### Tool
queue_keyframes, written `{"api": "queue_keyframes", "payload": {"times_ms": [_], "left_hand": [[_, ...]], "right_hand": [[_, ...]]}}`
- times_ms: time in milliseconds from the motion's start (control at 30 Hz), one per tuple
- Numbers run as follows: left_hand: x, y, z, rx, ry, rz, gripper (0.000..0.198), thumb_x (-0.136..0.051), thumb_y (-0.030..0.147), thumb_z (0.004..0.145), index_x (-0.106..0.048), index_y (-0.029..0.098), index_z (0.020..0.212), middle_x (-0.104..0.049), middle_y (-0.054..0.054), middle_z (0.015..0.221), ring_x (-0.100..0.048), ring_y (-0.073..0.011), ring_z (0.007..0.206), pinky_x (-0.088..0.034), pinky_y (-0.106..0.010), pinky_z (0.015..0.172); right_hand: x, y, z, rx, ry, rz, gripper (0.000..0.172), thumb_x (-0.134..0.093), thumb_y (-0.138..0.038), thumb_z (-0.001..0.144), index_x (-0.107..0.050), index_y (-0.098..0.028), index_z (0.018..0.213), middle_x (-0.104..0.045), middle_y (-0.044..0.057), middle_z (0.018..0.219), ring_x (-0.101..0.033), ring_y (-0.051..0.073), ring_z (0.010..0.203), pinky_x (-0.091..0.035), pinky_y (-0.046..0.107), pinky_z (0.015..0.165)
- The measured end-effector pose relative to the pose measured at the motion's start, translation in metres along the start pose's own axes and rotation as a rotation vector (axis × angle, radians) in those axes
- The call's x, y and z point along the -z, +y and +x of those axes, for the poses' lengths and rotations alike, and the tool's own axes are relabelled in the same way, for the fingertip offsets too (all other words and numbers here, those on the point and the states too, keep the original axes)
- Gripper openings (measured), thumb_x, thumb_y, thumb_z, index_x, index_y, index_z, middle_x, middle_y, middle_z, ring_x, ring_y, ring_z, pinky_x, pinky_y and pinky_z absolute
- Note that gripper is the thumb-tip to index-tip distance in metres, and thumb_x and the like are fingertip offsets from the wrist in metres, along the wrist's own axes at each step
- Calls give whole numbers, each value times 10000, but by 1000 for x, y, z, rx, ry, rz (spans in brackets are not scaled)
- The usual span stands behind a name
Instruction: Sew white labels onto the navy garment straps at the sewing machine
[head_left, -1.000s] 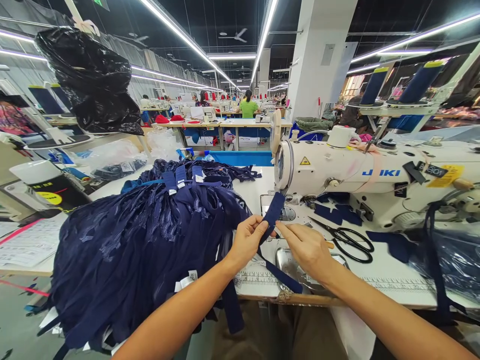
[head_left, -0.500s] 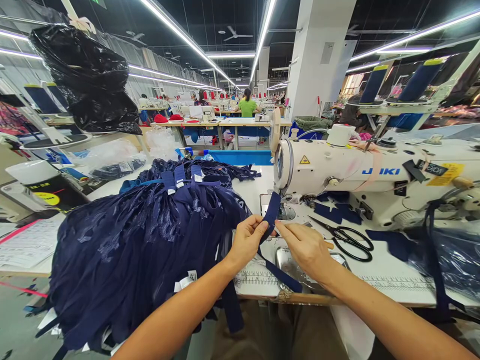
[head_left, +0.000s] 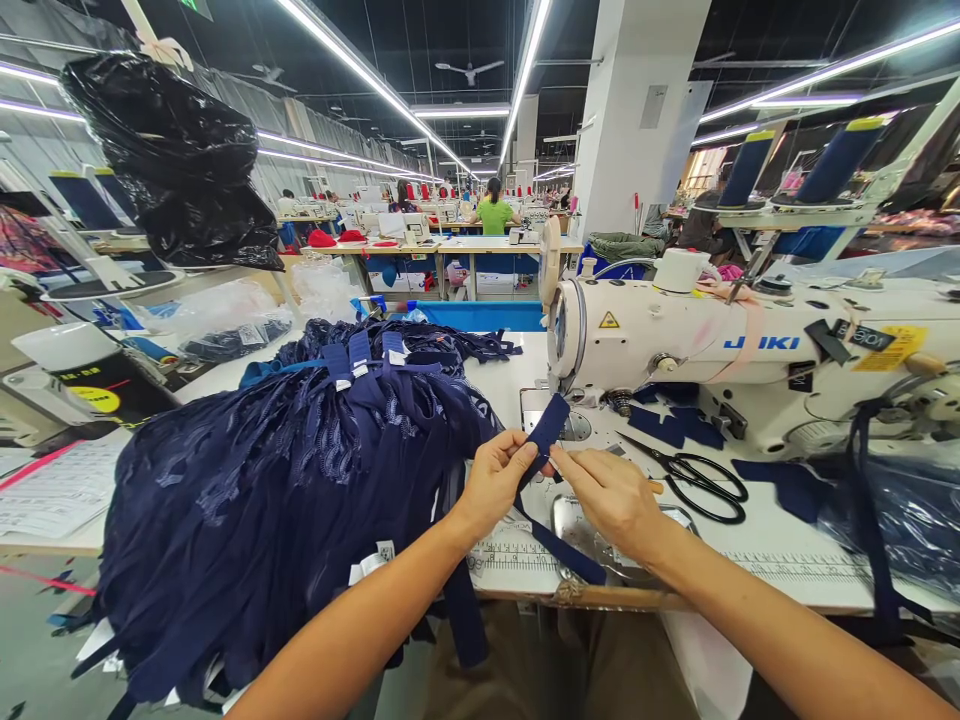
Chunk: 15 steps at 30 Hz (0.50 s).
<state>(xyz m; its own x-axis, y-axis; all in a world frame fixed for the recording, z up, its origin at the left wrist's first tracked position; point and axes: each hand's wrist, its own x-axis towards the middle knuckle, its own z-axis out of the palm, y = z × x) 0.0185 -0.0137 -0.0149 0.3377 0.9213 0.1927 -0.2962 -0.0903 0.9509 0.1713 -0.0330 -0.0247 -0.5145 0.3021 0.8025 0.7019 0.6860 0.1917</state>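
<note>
In front of the sewing machine (head_left: 675, 335), my left hand (head_left: 495, 480) pinches a navy fabric strap (head_left: 550, 425) between thumb and fingers. Its free end points up towards the needle area, and a longer tail (head_left: 566, 555) hangs towards the table's front edge. My right hand (head_left: 611, 495) is closed, its fingertips at the strap's right edge. A tan, stick-like handle end (head_left: 657, 487) pokes out of that hand; the rest of this slim tool is mostly hidden by the fingers. Black-handled scissors (head_left: 701, 480) lie right of my right hand.
A large heap of navy garments with straps (head_left: 300, 480) covers the left side and hangs over the front edge. Navy fabric pieces (head_left: 675, 425) lie under the machine arm. A ruler strip (head_left: 787, 565) runs along the front. A plastic bag (head_left: 892, 510) sits at right.
The strap's free end has tipped to the right in my left hand. My right fingertips have shifted slightly at its edge; the heap and scissors stay put.
</note>
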Motion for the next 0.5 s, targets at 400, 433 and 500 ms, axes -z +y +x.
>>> {"api": "queue_keyframes", "payload": {"times_ms": [400, 433, 500], "left_hand": [[0, -1, 0, -15, 10, 62, 225, -563, 356, 735, -522, 140, 686, -571, 8, 570, -503, -108, 580, -397, -243, 662], [1, -2, 0, -19, 13, 65, 223, -561, 355, 737, -522, 140, 689, -575, 5, 572, -503, -108, 578, -397, -244, 660], [1, -3, 0, -23, 15, 60, 217, -559, 350, 740, -520, 141, 694, -579, 3, 577, -504, -108, 581, -397, -240, 655]], "right_hand": [[-1, 2, -4, -58, 12, -14, 304, -374, -14, 815, -502, -85, 1081, -598, 68, 675, -556, 152, 648, -445, 272, 554], [0, 2, -4, -53, 3, -30, 299, -375, -20, 818, -507, -86, 1078, -602, 70, 683, -557, 156, 653, -448, 277, 560], [0, 2, -4, -34, -9, -58, 290, -377, -28, 820, -516, -82, 1069, -606, 75, 693, -557, 160, 649, -450, 284, 562]]}}
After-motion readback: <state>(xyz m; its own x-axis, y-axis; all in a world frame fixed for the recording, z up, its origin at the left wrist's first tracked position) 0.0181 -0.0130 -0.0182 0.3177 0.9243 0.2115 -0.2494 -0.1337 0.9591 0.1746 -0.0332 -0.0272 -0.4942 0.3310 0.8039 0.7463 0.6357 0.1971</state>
